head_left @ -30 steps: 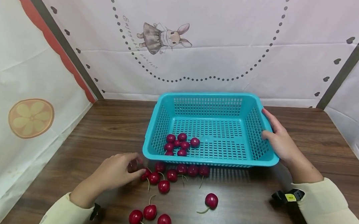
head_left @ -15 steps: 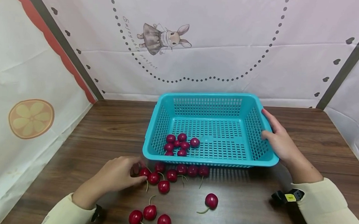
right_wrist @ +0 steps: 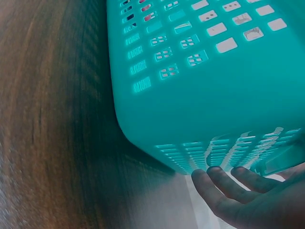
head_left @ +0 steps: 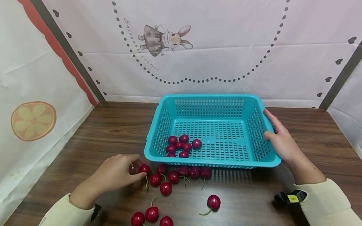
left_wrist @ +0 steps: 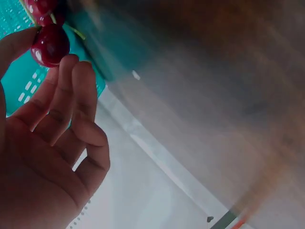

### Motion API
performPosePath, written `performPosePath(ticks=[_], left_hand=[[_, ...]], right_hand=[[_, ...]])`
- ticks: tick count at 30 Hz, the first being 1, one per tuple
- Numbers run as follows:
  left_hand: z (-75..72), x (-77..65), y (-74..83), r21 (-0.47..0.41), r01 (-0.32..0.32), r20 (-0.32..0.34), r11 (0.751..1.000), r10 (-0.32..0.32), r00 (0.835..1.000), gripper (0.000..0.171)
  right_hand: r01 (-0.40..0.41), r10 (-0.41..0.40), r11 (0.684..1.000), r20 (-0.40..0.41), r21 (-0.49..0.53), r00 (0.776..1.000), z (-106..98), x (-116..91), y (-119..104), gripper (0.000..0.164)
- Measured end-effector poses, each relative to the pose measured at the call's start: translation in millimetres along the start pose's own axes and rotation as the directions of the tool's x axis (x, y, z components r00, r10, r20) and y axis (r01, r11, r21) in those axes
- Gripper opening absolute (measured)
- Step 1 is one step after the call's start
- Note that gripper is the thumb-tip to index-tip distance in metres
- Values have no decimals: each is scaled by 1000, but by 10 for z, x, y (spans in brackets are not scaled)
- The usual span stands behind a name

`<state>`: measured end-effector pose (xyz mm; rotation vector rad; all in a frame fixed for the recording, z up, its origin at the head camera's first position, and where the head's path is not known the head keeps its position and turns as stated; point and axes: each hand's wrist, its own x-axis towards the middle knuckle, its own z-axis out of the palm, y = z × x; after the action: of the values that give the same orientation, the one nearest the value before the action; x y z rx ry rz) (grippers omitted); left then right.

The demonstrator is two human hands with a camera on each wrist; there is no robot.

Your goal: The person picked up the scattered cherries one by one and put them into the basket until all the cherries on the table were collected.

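Note:
My left hand [head_left: 117, 172] pinches a dark red cherry [left_wrist: 50, 45] between thumb and fingertips, its green stem hanging down in the head view. Just right of it, several stemmed cherries [head_left: 165, 188] lie on the table along the near side of a turquoise plastic basket [head_left: 212, 162]. Inside that basket, more cherries [head_left: 186, 147] are clustered at the front left. My right hand [head_left: 284, 144] grips the basket's right rim, thumb over the inside and fingers outside. The right wrist view shows fingertips [right_wrist: 214, 170] against the slotted outer wall.
Nearer the front edge of the brown wooden table [head_left: 240, 210] lie a few loose cherries [head_left: 151, 214] and a single cherry [head_left: 213, 202] farther right. A white printed cloth [head_left: 217, 33] stands behind and at both sides of the table.
The cherry at my left fingertips has shifted slightly left and away from the neighbouring cherries. The right hand and the basket have stayed in place.

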<state>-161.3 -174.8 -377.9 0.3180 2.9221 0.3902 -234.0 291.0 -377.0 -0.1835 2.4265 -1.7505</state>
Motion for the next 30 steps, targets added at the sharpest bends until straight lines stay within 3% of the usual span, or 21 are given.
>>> performPosePath(ticks=[7,13,17,24,27,30], left_hand=[[-133,-2,-50,15,-15,-81,1000,16,997,29],[-273,12,-71,37,-24,-208,999,31,978,34],[-374,30,-50,51,-59,-310,997,72,948,34],[-485,74,54,70,-121,-465,990,140,874,39],[-509,96,108,70,-126,-494,990,144,857,41],[-514,130,171,62,-123,-504,991,137,853,41]], right_hand=[[-7,7,1000,3,0,1000,-2,-3,-17,73],[-7,7,1000,2,-3,1000,-4,4,-5,73],[-7,7,1000,2,-2,1000,-7,3,-3,73],[-5,5,1000,2,-4,1000,-10,-3,-6,73],[-6,6,1000,1,-6,1000,-7,-10,-18,73],[-3,3,1000,2,-5,1000,-3,-18,-27,73]])
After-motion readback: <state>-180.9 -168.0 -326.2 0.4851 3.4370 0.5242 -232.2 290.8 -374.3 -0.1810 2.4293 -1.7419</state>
